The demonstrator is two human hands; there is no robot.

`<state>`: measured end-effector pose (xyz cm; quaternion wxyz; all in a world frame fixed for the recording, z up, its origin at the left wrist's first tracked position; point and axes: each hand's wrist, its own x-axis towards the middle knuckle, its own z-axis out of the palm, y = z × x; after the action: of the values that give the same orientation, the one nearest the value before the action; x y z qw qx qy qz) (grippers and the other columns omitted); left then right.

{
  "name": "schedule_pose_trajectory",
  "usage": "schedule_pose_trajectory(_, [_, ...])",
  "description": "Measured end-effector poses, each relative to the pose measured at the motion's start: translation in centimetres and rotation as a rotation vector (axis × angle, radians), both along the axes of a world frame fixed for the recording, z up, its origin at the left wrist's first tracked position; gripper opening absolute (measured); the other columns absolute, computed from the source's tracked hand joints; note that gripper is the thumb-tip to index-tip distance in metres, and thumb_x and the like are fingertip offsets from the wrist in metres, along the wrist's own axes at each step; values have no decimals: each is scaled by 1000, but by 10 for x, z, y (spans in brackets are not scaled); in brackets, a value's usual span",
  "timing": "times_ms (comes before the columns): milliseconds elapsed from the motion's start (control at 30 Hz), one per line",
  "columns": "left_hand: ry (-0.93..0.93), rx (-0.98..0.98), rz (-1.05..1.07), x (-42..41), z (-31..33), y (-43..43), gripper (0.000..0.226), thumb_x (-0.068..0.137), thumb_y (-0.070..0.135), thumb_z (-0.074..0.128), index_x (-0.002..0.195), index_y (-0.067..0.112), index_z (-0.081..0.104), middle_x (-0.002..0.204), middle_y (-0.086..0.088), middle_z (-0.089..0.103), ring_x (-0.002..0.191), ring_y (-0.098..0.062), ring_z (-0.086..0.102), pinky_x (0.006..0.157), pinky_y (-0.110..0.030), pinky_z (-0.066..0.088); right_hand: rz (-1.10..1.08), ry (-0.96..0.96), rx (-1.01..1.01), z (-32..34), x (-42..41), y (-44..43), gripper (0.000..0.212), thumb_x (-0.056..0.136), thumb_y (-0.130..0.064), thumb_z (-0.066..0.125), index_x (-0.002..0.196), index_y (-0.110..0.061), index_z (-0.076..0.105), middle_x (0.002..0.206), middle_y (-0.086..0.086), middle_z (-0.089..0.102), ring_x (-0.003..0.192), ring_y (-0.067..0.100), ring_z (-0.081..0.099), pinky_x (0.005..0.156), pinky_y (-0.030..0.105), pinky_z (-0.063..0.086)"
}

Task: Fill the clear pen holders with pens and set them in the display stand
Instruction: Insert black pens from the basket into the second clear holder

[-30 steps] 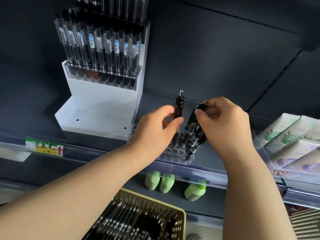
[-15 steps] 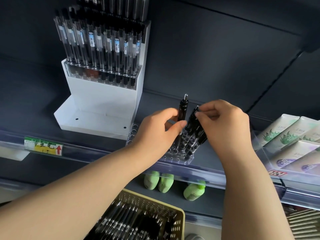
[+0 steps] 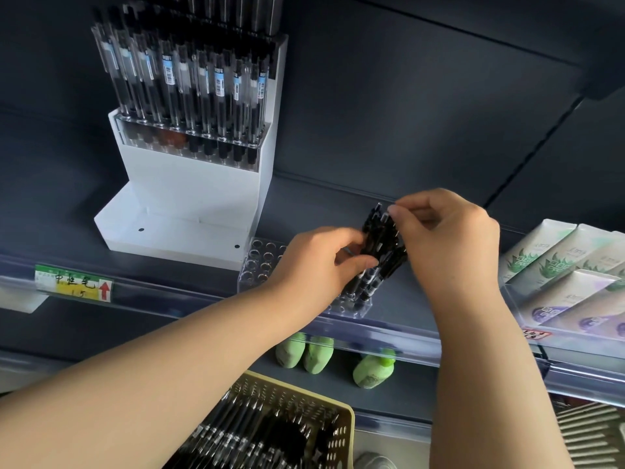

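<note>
Left hand (image 3: 318, 265): forearm reaches up from lower left; thumb and curled fingers clamp the lower part of the black pens (image 3: 382, 245).
Right hand (image 3: 449, 242): wrist bent over; fingertips pinch the pens' upper ends.
Pens: leaning bundle, tips in the right end of the clear pen holder (image 3: 262, 262), on the shelf (image 3: 321, 204) just beside the white display stand (image 3: 189, 198).
Change: the single pen the left hand held upright half a second ago no longer stands out. It has apparently joined the bundle, but the hand hides its hole.
</note>
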<state>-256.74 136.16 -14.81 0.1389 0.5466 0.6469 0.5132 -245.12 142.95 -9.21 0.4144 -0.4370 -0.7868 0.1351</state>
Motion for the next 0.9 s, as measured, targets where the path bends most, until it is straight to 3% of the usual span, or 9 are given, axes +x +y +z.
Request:
schedule_pose_trajectory(67, [46, -25, -6, 1, -6, 3, 21, 74, 23, 77, 92, 14, 72, 72, 11, 62, 59, -2, 54, 63, -7, 41, -11, 2, -10, 0, 3, 1, 11, 79, -27, 69, 71, -32, 64, 65, -17, 61, 75, 13, 63, 72, 29, 48])
schedule_pose_trajectory(167, [100, -111, -32, 3, -14, 5, 17, 75, 26, 76, 89, 18, 71, 78, 8, 70, 68, -2, 58, 70, -17, 45, -15, -7, -35, -1, 5, 2, 10, 80, -26, 68, 72, -32, 64, 67, -17, 63, 73, 9, 62, 70, 25, 48])
schedule_pose_trajectory(333, [58, -158, -19, 3, -19, 7, 12, 75, 29, 75, 82, 23, 67, 63, 24, 56, 63, 18, 52, 64, 0, 38, -15, -17, -41, -1, 8, 2, 8, 80, -26, 68, 73, -31, 66, 66, -20, 62, 67, -1, 60, 63, 5, 39])
schedule_pose_trajectory(533, [61, -223, -45, -2, -22, 6, 21, 74, 32, 76, 90, 24, 65, 71, 21, 59, 68, 10, 55, 69, -7, 43, -12, -10, -39, 6, 9, -2, 10, 80, -23, 68, 75, -31, 65, 63, -24, 57, 66, -4, 58, 63, 2, 38])
schedule_pose_trajectory(600, [73, -259, -53, -5, -22, 4, 23, 74, 34, 75, 92, 27, 62, 78, 17, 61, 71, 6, 57, 69, -10, 46, 9, -17, -26, 9, 9, -8, 10, 81, -22, 67, 79, -31, 65, 63, -25, 56, 68, 1, 59, 67, 6, 41])
schedule_pose_trajectory(700, [130, -259, -47, -10, -20, -4, 20, 76, 32, 75, 88, 29, 59, 79, 16, 60, 70, 6, 56, 67, -9, 45, 58, -57, 20, 9, 7, -25, 9, 81, -18, 66, 86, -25, 68, 68, -22, 58, 82, 15, 61, 76, 30, 48])
schedule_pose_trajectory(800, [149, -235, -30, -13, -20, -18, 15, 79, 22, 70, 84, 30, 58, 76, 17, 57, 67, 4, 53, 66, -5, 41, 108, -134, 129, -2, 2, -53, 12, 79, -12, 67, 90, -16, 70, 74, -8, 64, 83, 23, 59, 72, 33, 47])
schedule_pose_trajectory(900, [309, -297, -12, -17, -21, -36, 19, 81, 15, 54, 80, 33, 52, 76, 16, 52, 72, -4, 51, 64, -6, 34, 216, -269, 137, -23, -3, -81, 10, 79, -10, 67, 88, -12, 70, 75, 4, 68, 79, 30, 56, 69, 40, 48])
